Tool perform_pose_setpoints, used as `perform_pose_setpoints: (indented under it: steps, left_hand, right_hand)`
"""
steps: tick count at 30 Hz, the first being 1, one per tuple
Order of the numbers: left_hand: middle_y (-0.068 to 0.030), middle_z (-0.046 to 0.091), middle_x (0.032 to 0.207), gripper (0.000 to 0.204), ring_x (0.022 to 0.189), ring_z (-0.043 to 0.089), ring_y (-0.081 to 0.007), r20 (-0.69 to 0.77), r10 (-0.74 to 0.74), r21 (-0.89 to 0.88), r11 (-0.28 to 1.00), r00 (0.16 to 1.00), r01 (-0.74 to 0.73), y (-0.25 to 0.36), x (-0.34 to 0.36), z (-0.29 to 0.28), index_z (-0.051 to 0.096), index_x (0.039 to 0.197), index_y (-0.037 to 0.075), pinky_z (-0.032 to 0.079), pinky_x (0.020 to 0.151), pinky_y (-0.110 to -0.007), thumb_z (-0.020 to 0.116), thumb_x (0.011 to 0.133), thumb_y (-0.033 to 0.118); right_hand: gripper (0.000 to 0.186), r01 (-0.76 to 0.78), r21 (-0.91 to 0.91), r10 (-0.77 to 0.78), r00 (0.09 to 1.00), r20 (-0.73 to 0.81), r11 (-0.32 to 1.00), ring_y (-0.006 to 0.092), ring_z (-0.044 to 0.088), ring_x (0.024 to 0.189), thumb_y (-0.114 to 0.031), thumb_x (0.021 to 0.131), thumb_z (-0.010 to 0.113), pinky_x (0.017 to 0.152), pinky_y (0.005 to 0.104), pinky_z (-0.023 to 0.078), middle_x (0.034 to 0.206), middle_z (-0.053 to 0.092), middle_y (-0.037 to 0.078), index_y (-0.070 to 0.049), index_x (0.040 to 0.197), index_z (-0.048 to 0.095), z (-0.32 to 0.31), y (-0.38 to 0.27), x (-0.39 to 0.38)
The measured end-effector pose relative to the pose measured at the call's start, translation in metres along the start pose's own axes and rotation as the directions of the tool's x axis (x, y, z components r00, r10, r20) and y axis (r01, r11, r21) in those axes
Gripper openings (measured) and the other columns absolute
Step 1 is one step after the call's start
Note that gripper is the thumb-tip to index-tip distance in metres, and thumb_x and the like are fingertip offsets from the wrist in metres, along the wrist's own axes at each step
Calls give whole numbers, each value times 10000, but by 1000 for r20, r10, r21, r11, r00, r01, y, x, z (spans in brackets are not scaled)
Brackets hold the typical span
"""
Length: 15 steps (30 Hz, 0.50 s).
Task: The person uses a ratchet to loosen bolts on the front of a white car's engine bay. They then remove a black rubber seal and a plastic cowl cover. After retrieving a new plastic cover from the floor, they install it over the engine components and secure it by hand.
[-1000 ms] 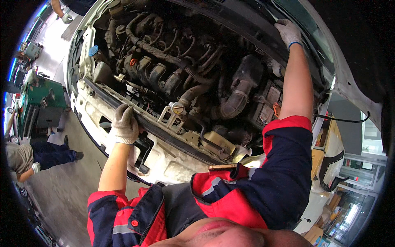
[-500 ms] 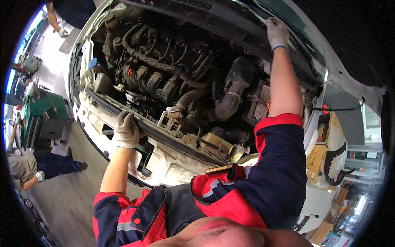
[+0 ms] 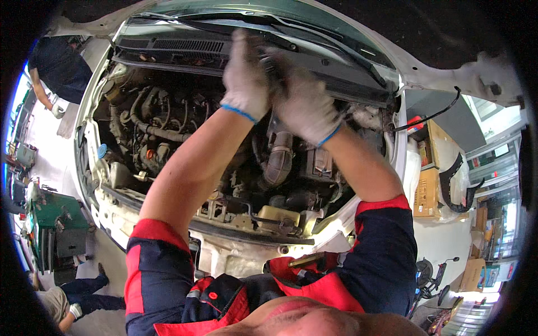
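Both gloved hands meet at the back of the engine bay, and between them sits a dark tool (image 3: pixel 268 66), blurred, its kind not clear. The left hand (image 3: pixel 245 78) is curled against it from the left, and the right hand (image 3: pixel 305 103) is wrapped round from the right and below; whether either is truly clamped on the tool cannot be told through the blur. What shows of the tool is a short dark length running roughly up and down, its upper end toward the black cowl panel (image 3: pixel 185 46) just beyond the hands.

Directly below the grip lies the engine (image 3: pixel 162 134) with its hoses, and a ribbed intake duct (image 3: pixel 278 162) hangs just beneath the right wrist. Nearer the person, past the forearms, is the car's white front edge (image 3: pixel 235 257). Far to the left of the grip stands a green tool cart (image 3: pixel 53 215).
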<state>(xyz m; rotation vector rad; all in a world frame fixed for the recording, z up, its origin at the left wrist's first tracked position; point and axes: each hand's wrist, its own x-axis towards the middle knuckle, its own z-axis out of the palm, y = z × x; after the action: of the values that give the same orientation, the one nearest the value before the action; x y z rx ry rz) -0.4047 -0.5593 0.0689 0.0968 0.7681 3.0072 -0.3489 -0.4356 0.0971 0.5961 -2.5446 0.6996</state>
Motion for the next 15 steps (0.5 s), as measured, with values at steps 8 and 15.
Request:
perform_pose_setpoints:
  steps: [8,15]
  left_hand:
    - [-296,601,1297,626,1222,575,-463,616,42,779,-181,786,-601,-32,91,3,579,1359,63,455,1087,-515,387,1067,581]
    - [-220,564,1468,688,1390,502,-387,233,256,632,-773,938,54,13,166,-68,467,1548,181,434,1092,-551,433,999,595]
  right_hand:
    - [411,-345,106,329,934,139,933,385,686,1103,-327,901,637,954,459,537,1177,713,247,-43,1194,684,-28,126,74]
    - [359,46,-471,98,956,276,881,403,651,1134,-337,972,609,989,490,502,1193,704,170,-105,1244,637,-2,181,128]
